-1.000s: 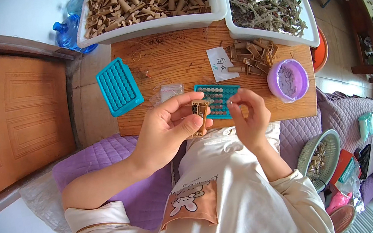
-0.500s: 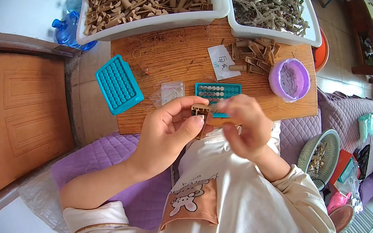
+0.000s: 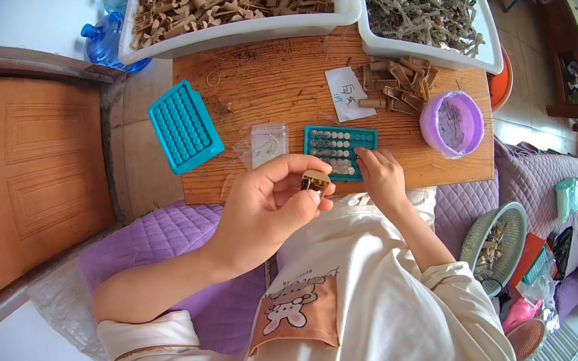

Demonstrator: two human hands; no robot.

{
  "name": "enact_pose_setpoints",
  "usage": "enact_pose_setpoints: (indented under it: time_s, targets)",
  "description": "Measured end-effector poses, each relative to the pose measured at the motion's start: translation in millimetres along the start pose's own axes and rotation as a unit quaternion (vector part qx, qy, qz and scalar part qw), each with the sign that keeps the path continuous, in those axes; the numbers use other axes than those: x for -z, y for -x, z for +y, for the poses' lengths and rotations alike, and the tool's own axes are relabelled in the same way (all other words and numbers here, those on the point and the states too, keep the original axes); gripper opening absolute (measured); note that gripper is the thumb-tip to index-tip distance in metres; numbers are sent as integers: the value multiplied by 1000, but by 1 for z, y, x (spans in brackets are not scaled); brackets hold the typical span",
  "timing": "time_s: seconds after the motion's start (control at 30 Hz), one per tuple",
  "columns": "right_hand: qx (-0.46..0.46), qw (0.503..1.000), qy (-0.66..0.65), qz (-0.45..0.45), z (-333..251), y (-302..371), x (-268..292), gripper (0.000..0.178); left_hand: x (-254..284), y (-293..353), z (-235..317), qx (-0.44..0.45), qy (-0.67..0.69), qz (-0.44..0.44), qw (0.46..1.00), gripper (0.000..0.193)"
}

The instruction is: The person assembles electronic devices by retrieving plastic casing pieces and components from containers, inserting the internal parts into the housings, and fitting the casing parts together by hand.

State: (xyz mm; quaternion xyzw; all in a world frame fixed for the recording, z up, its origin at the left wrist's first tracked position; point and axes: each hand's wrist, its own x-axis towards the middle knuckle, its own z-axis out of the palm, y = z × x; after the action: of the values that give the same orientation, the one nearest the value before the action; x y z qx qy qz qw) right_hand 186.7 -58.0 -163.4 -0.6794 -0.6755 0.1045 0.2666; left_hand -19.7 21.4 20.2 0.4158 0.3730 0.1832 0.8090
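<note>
My left hand (image 3: pixel 273 198) is closed around a small brown plastic casing (image 3: pixel 315 181), held over the table's near edge with its hollow side partly showing. My right hand (image 3: pixel 385 178) rests at the right part of a small teal tray (image 3: pixel 366 138), fingers stretched over it and slightly apart; nothing shows between them. Rows of small round silvery discs (image 3: pixel 330 149), like button cells, sit in the tray's left and middle pockets. Left of the tray lies a clear plastic bag (image 3: pixel 268 142) whose small contents I cannot make out.
Behind stand a white bin (image 3: pixel 241 34) of brown casings and another (image 3: pixel 430 63) of wrapped wire-like parts. On the wooden table (image 3: pixel 265 85) are a casing pile (image 3: pixel 403 85), a paper note (image 3: pixel 345 87) and a lilac tub (image 3: pixel 452 124). A larger teal tray (image 3: pixel 185 127) overhangs the left edge.
My right hand has moved from beside the casing, forward to the small teal tray. My left hand still holds the casing, now tilted differently and slightly lower.
</note>
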Motion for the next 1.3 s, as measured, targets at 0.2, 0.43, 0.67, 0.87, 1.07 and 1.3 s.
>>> enact_pose_setpoints:
  time_s: [0.2,0.43,0.67,0.87,1.07,1.3]
  targets:
    - [-42,987,-136,76,-32,-18,38,17,-1,-4,-3,-1,-10,1,1000,28]
    - [183,914,-259,255,-107,-49,88,23,-7,0,-5,-17,-43,1,999,31]
    - [256,893,-242,279,-104,-49,71,24,-9,2,-8,-25,-50,-5,998,37]
    - [287,875,-231,314,-103,-44,68,27,-10,5,-6,-25,-84,-13,996,36]
    - [274,889,-230,287,-106,-43,65,25,-8,2,-10,-36,-76,-1,996,34]
    - [257,920,-239,174,-101,-45,76,24,1,-4,-5,32,-31,4,999,26]
